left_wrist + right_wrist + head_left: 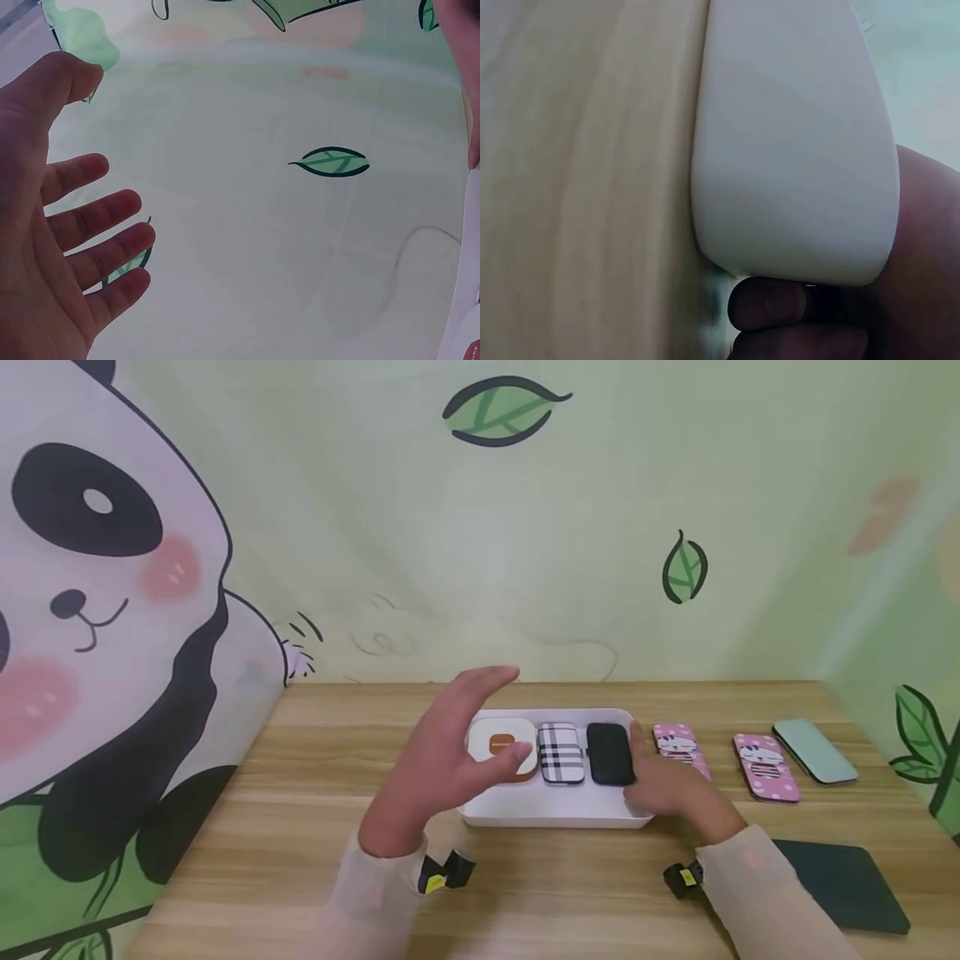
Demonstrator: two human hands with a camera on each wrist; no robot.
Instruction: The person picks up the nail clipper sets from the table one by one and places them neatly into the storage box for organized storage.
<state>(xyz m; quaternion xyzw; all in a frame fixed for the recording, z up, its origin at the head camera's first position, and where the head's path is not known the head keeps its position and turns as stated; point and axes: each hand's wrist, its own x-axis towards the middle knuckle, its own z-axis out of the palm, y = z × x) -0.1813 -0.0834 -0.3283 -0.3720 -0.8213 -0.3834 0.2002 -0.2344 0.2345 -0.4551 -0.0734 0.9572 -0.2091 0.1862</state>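
Observation:
A white tray [555,818] stands on the wooden table. Inside it, from left to right, lie a white rounded-square case [483,737] with an orange-brown label, a black-and-white plaid case [561,752] and a black case [609,753]. My right hand [678,789] grips the tray's right end; in the right wrist view its curled fingers [772,304] lie against the outside of the end wall. My left hand [450,756] is raised over the tray's left end, thumb and fingers spread apart, holding nothing. It partly covers the white case.
Right of the tray lie a pink cat-patterned case [681,742], partly behind my right hand, another pink case [767,768] and a pale mint case [816,752]. A dark flat pad [851,885] lies near my right sleeve. A printed backdrop [585,527] rises behind the table.

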